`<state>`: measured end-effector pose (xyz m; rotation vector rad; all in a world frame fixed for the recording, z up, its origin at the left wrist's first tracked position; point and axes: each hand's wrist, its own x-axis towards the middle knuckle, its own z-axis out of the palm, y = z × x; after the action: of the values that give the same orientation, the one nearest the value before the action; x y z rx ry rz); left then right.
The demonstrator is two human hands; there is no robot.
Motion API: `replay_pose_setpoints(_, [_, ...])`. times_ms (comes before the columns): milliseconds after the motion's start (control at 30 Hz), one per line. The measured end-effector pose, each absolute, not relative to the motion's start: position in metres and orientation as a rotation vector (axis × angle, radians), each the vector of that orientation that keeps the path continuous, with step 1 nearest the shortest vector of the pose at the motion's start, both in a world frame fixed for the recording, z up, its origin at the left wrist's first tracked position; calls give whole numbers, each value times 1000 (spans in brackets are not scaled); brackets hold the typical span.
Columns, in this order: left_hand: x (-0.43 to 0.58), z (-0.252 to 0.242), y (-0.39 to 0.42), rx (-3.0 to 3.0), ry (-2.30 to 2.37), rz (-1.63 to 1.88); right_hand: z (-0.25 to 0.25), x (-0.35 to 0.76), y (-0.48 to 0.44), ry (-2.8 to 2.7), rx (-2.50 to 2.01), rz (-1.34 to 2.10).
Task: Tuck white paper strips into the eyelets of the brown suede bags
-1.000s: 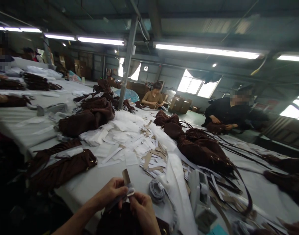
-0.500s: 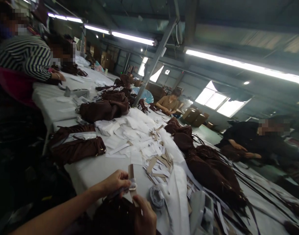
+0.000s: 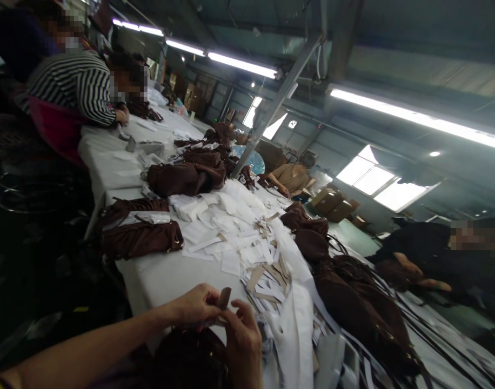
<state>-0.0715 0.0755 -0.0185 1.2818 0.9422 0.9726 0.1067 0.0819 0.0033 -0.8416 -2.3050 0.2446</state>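
Observation:
My left hand (image 3: 196, 307) reaches in from the lower left, its fingers closed in a pinch on a small grey-brown card strip (image 3: 224, 297). One end of this strip stands up above the fingertips. My right hand (image 3: 245, 337) meets it from the right, thumb and fingers pressed at the strip's lower part, which they mostly hide. Below both hands lies a dark brown bag (image 3: 191, 356), in deep shadow. Just beyond my right hand is a grey roll of tape (image 3: 266, 329), partly covered by the hand.
White paper sheets (image 3: 231, 262) and card strips (image 3: 267, 278) litter the white-covered table (image 3: 150, 278). Brown bags (image 3: 142, 237) lie left and right (image 3: 361, 302), with long straps. A grey-white tape dispenser (image 3: 330, 351) stands at the front. Co-workers sit around; a striped sleeve (image 3: 95, 100) shows at left.
My hands have come closer together around the strip, and less of it shows. My right hand has moved up slightly. The whole view has shifted, with the surroundings moving right.

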Motion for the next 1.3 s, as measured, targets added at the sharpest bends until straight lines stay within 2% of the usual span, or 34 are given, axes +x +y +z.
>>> replay_pose_setpoints(200, [-74,-19,74,1283,893,946,8,96,97,-1991,-1044,1028])
replay_pose_setpoints(300, [-74,-25,75,1266,889,968,6,95,103,-1856,-1176,1197])
replay_pose_setpoints(633, [-78,-28,78,1156,803,921,-13,98,111,-1847,-1344,1099])
replay_pose_setpoints(933, [-81,-32,79,1169,798,870,-39,102,120,-1578,-1326,1328])
replay_pose_setpoints(1100, [-83,-30,78,1153,816,801,-35,97,123,-1506,-1167,1491])
replay_pose_setpoints(1300, [-83,-16,71,1326,882,825,-7,95,120,-1842,-1160,1513])
